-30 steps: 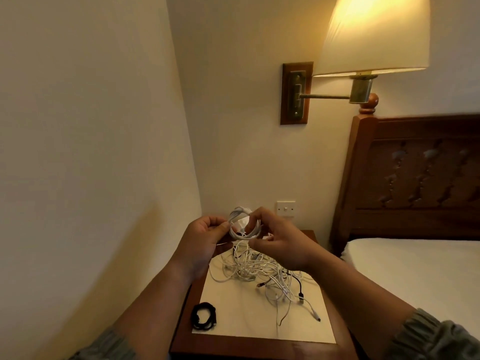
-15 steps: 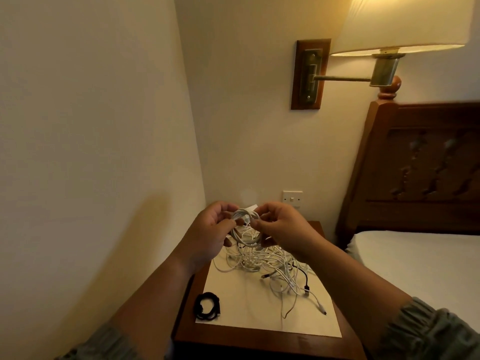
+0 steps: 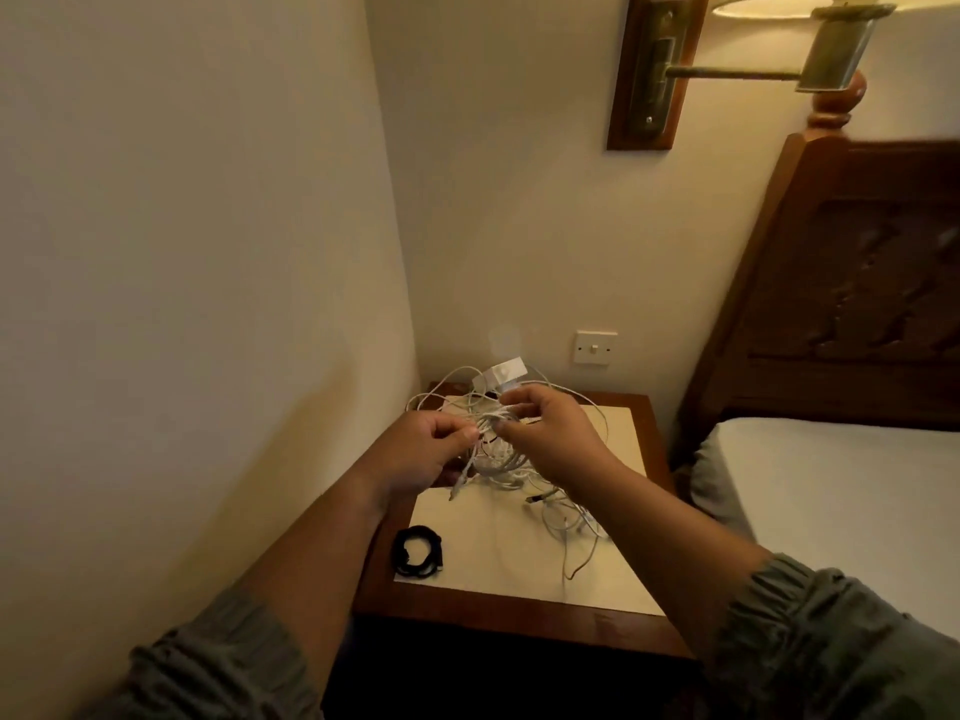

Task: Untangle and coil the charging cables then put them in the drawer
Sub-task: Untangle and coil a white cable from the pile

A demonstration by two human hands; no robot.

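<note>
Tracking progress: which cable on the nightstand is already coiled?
The black cable, a small coil lying alone at the mat's near left corner. The white cables are one tangle, pinched by the left hand and right hand.

Back wall: wooden backplate [image 3: 652, 70] carrying a brass arm [image 3: 737, 72] to a lit lampshade [image 3: 769, 5] at the top edge; white wall switch [image 3: 596, 348] low, just above the worktop [image 3: 493, 613]. Right side: carved dark wooden headboard [image 3: 857, 283], white mattress [image 3: 841, 491] below it; cream mat [image 3: 519, 553] covers most of the worktop.
</note>
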